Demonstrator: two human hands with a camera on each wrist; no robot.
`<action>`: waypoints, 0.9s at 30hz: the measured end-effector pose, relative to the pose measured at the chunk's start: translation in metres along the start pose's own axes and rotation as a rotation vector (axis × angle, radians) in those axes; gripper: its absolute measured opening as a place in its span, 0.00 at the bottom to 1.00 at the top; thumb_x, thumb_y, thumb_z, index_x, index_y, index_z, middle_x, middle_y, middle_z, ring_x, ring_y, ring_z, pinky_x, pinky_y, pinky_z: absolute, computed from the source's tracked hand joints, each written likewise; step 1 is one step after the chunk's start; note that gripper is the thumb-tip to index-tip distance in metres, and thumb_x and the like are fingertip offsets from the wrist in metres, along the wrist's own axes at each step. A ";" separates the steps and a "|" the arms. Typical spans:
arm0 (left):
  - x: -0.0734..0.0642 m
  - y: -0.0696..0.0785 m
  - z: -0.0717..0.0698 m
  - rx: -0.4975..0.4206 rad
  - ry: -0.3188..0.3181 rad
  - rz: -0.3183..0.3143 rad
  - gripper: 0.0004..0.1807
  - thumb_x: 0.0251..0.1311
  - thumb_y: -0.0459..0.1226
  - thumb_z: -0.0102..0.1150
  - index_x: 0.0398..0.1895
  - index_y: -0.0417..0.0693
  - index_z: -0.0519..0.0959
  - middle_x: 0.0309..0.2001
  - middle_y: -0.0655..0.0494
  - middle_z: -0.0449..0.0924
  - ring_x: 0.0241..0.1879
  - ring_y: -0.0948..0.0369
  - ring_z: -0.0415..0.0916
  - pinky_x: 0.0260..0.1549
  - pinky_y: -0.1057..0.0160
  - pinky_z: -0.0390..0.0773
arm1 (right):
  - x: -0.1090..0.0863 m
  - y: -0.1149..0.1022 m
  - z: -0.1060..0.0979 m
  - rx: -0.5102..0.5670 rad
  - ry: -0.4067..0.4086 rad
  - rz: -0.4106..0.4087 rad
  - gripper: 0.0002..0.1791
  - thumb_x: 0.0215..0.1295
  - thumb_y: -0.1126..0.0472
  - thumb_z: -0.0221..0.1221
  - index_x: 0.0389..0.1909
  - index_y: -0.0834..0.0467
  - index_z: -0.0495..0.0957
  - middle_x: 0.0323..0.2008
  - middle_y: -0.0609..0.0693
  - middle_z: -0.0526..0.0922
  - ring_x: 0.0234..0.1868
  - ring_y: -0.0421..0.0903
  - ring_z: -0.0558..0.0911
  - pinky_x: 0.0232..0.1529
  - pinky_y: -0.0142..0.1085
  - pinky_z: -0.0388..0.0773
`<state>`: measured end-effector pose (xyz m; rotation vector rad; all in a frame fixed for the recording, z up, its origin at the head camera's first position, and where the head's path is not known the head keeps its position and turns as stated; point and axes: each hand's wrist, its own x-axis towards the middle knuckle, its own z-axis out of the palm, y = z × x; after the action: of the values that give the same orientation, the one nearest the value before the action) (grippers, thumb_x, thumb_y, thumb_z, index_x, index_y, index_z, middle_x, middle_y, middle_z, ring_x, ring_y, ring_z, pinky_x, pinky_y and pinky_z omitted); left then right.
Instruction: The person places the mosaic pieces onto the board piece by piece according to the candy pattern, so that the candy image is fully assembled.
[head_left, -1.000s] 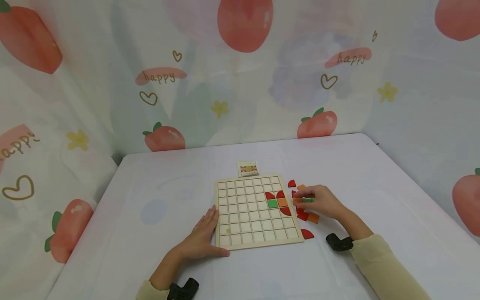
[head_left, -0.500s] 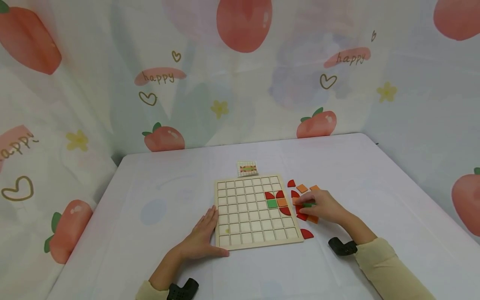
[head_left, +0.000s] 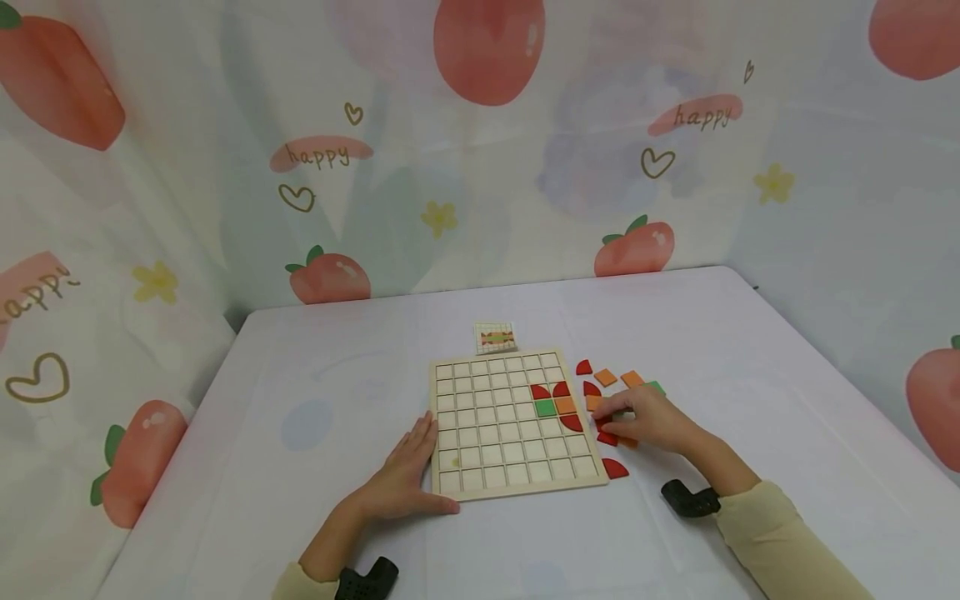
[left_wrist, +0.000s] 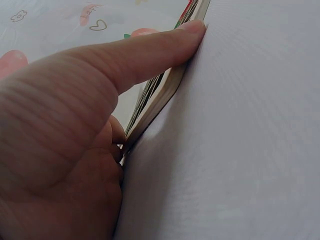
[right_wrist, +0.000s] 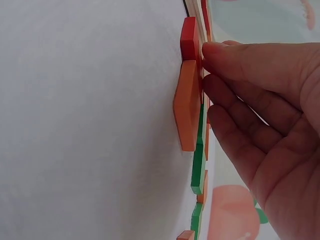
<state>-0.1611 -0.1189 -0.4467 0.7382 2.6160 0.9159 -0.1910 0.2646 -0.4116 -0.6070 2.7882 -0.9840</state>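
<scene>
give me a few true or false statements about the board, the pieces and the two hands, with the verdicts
1. The left hand touches the grid board. True.
2. The picture card lies on top of the grid board. False: it lies beyond the board's far edge.
3. In the head view, the green square on the board sits directly left of an orange square. True.
4. The right hand is over the middle of the board. False: it is to the board's right, at the loose pieces.
5. All the loose pieces are red. False: some are orange or green.
</scene>
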 end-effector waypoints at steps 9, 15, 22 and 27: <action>0.000 -0.001 -0.001 -0.004 0.001 0.003 0.66 0.40 0.62 0.66 0.71 0.36 0.39 0.72 0.45 0.30 0.70 0.53 0.28 0.64 0.50 0.37 | -0.001 0.004 0.000 0.018 0.071 0.038 0.11 0.51 0.66 0.67 0.38 0.59 0.84 0.36 0.47 0.83 0.41 0.48 0.77 0.37 0.34 0.77; 0.000 -0.003 0.000 -0.004 -0.003 0.008 0.66 0.40 0.62 0.65 0.71 0.36 0.38 0.72 0.45 0.30 0.70 0.53 0.28 0.64 0.50 0.37 | 0.000 0.010 -0.002 0.036 0.032 0.007 0.12 0.52 0.66 0.66 0.40 0.60 0.83 0.37 0.48 0.83 0.42 0.49 0.78 0.38 0.33 0.77; 0.000 -0.004 0.001 -0.005 0.004 0.015 0.66 0.40 0.63 0.65 0.71 0.36 0.38 0.72 0.45 0.30 0.70 0.53 0.28 0.64 0.50 0.37 | 0.002 0.007 -0.005 0.053 -0.034 -0.007 0.15 0.51 0.64 0.67 0.43 0.60 0.82 0.41 0.49 0.82 0.45 0.50 0.77 0.42 0.39 0.76; 0.000 -0.003 0.001 -0.010 -0.002 0.012 0.66 0.40 0.63 0.65 0.71 0.36 0.38 0.72 0.45 0.30 0.70 0.53 0.28 0.64 0.50 0.37 | -0.001 0.006 -0.006 0.037 -0.047 0.025 0.16 0.51 0.64 0.67 0.44 0.59 0.82 0.42 0.49 0.82 0.46 0.50 0.75 0.41 0.37 0.76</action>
<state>-0.1618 -0.1202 -0.4496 0.7525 2.6064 0.9308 -0.1940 0.2731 -0.4105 -0.5813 2.7240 -1.0005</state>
